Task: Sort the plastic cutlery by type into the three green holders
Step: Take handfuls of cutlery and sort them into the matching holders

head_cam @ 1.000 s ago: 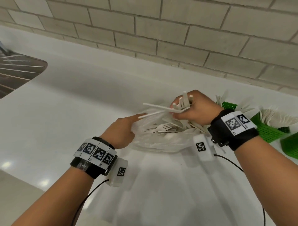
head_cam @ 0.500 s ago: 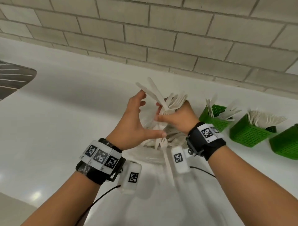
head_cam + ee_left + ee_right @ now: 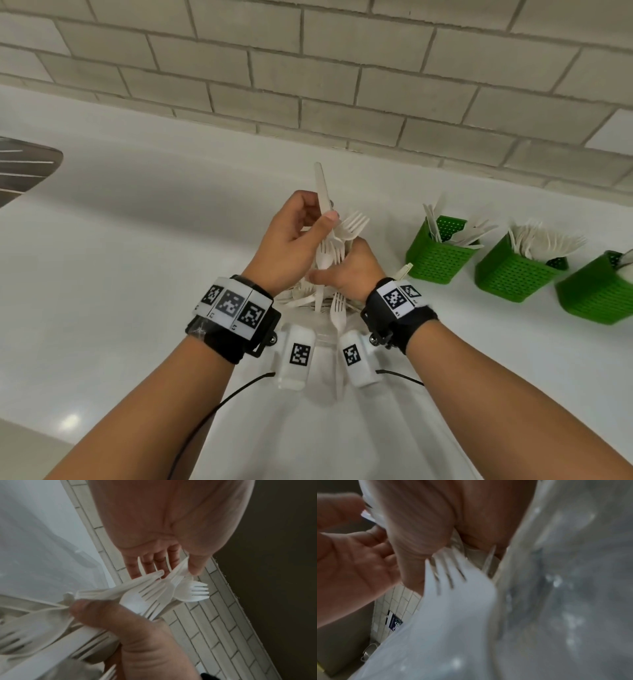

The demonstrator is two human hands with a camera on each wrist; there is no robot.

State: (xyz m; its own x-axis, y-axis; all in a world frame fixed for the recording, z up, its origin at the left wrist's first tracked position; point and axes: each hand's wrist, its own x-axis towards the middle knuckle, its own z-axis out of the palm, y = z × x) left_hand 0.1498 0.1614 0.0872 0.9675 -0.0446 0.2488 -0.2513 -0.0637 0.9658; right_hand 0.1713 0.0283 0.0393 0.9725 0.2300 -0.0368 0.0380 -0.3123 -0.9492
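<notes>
My right hand point(image 3: 334, 272) grips a bunch of white plastic forks point(image 3: 346, 233) above a clear plastic bag point(image 3: 325, 337) holding more cutlery. One fork point(image 3: 338, 313) hangs tines-up below that hand. My left hand point(image 3: 320, 224) pinches a white knife point(image 3: 322, 186) that sticks up out of the bunch. In the left wrist view my thumb point(image 3: 197, 566) presses the knife point(image 3: 180, 568) against my fingers, beside the forks point(image 3: 154, 592). Three green holders stand in a row to the right: the nearest point(image 3: 435, 262) with knives, the middle point(image 3: 510, 277) full of white cutlery, the far one point(image 3: 603, 301).
A white counter point(image 3: 137, 257) runs under everything, backed by a grey tiled wall point(image 3: 308, 85). A metal draining board point(image 3: 24, 164) lies at the far left. Cables run from both wrist cameras over the counter's front.
Both hands rose from the bag with the cutlery bunch. My left hand, spread a moment ago, has pinched one knife in the bunch.
</notes>
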